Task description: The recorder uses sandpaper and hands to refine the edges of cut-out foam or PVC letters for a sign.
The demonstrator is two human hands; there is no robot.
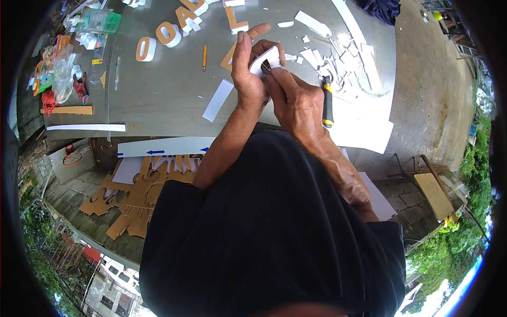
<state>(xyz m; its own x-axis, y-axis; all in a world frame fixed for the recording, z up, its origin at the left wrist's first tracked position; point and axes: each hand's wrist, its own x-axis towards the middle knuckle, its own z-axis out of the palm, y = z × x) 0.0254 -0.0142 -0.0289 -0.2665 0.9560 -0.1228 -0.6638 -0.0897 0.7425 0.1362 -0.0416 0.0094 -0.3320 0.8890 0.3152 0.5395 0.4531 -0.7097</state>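
My left hand (250, 74) holds up a small white foam-like letter piece (272, 56) with an opening in its middle. Its thumb and forefinger point away from me while the other fingers wrap behind the piece. My right hand (297, 96) pinches a small dark object (266, 66) at that opening; what kind of thing it is, I cannot make out. Just right of my right wrist is a tool with a black and yellow handle (328, 103). Brown-faced, white-sided block letters (168, 35) stand beyond my left hand, one L-shaped letter (236, 21) closest.
White offcuts (338, 66) pile up right of my hands, by a long white strip (369, 66). A pencil (204, 57) and a white rectangle (218, 100) lie to the left. Bags, a green container (108, 22) and red string (48, 100) crowd the far left. Cut cardboard (140, 201) sits below the table.
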